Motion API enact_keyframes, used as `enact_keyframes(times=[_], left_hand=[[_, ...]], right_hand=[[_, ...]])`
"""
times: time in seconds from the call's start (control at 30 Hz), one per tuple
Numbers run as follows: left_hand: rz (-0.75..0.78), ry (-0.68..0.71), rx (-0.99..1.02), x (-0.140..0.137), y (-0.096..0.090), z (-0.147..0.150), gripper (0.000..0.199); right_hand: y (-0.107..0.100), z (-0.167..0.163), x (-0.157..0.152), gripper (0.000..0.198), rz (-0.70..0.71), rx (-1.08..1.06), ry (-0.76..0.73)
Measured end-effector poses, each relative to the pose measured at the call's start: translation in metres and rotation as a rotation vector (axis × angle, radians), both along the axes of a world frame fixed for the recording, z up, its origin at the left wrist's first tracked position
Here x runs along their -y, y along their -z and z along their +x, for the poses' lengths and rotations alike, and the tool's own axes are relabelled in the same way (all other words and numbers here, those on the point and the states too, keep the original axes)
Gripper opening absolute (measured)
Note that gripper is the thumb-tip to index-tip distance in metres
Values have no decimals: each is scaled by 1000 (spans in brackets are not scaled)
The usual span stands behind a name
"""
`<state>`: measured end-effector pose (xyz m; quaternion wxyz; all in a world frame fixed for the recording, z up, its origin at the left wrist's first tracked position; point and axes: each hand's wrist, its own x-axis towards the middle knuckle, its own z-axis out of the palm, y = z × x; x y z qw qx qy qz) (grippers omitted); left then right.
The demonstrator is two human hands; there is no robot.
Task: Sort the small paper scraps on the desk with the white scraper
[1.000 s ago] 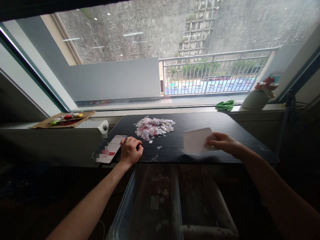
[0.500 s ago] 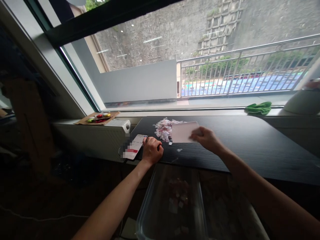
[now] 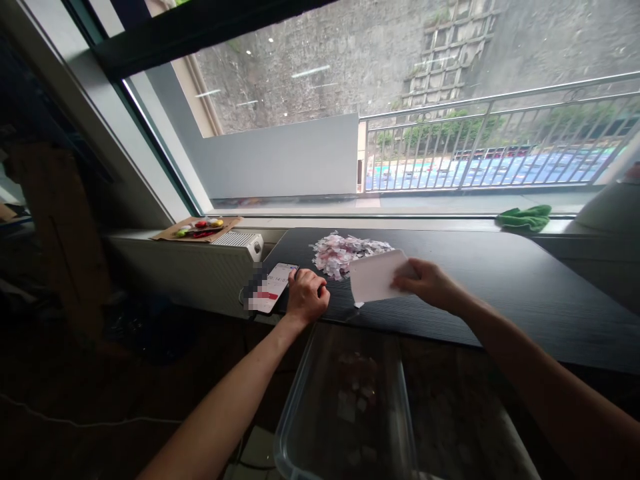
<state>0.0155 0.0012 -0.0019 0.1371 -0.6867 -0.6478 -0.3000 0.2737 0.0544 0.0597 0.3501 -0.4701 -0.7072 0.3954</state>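
My right hand (image 3: 424,283) grips the right edge of a pale, flat rectangular card (image 3: 375,277). The card is tilted over the dark table, just in front of a heap of small torn paper scraps (image 3: 340,252), and hides part of it. A small white scrap (image 3: 359,305) shows below the card's lower edge. My left hand (image 3: 309,295) rests at the table's front edge with its fingers curled in and nothing visible in them. Beside it, a phone (image 3: 273,288) with a lit screen lies at the table's left corner.
Below the front edge of the black table (image 3: 465,267) stands a clear plastic bin (image 3: 283,433) with paper pieces in it. A green cloth (image 3: 525,218) lies on the sill at right. Left are a radiator (image 3: 185,267) and cardboard with colourful items (image 3: 200,228). A window rises behind.
My right hand has drawn the card toward me and slightly right, tilting it. More of the paper heap shows, and the loose scraps are now mostly behind the card. My left hand stays put.
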Motion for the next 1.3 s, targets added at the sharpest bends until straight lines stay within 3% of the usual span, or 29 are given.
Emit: enact_keyframes(times=[0.13,0.3,0.4,0.57,0.83,1.17,1.3], left_hand=[[16,-1,-19,0,1,-1,12],[29,20,-33,2,-2,-1,13],[72,78,-39,4,-3,-3,12],[132,139,-81,5,-2,-7,14],[151,149,-119,2,1,-11,15],[147,143,-112,1,1,-12,15],[143,142,-103,1,1,-11,14]], right_hand=[[5,32,0,14,-10,89,-3],[2,119,2,14,-74,98,193],[1,142,1,17,-147,22,270],[8,137,-3,12,-256,-22,261],[13,144,7,22,-400,-47,208],[7,146,19,30,-436,-98,81],[8,142,15,25,-377,-112,140]])
